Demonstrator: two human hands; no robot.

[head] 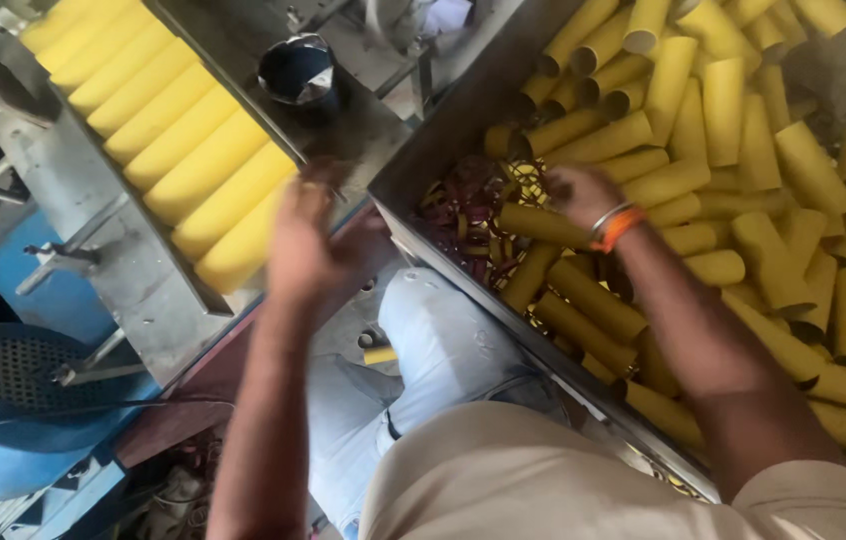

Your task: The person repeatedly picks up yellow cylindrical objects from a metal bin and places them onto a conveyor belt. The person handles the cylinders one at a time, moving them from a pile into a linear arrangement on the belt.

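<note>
My left hand (305, 240) is blurred, fingers spread and holding nothing, right beside the lowest tube in a slanted row of yellow cardboard tubes (178, 150) on a grey metal chute (123, 265). My right hand (575, 195), with a silver and an orange bangle at the wrist, reaches into a metal bin (443, 130) full of loose yellow tubes (743, 150). Its fingers rest on a yellow tube (538, 224) near the bin's left end; whether they grip it is hidden.
A dark round cup (296, 70) sits on the metal ledge above the chute. A blue motor housing (18, 400) and cables lie at lower left. Red scraps (463, 215) litter the bin's bottom. My knees in light trousers (433, 340) are between chute and bin.
</note>
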